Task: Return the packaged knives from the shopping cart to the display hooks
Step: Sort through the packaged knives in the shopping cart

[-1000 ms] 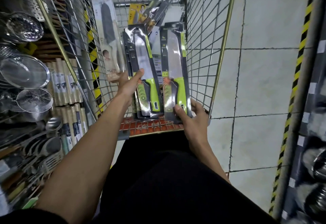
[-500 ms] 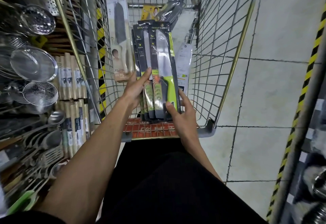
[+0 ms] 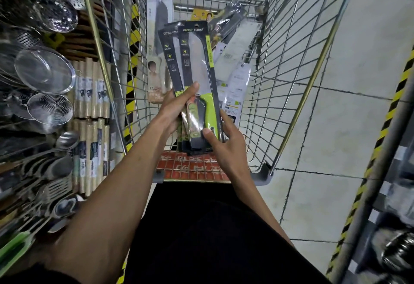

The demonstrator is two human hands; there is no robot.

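A stack of packaged knives point(image 3: 197, 71), black cards with green handles, is held upright over the wire shopping cart point(image 3: 298, 86). My left hand point(image 3: 174, 109) grips the stack's left side, thumb across the front. My right hand point(image 3: 224, 140) holds its lower right corner, thumb on the front. More knife packages lie in the cart: a white-carded one point(image 3: 156, 44) leaning on the left wall and several pale and dark ones point(image 3: 235, 64) behind the stack. No display hooks for knives are plainly visible.
Shelving on the left carries steel strainers point(image 3: 44, 71), ladles point(image 3: 65, 140) and boxed rolls point(image 3: 91, 95). A yellow-black striped shelf edge point(image 3: 380, 131) runs along the right. Pale tiled floor point(image 3: 336, 127) lies between cart and right shelf.
The two separate bundles have been brought together into one stack between my hands, and the stack has been raised nearer to me. The view has shifted closer to the cart.
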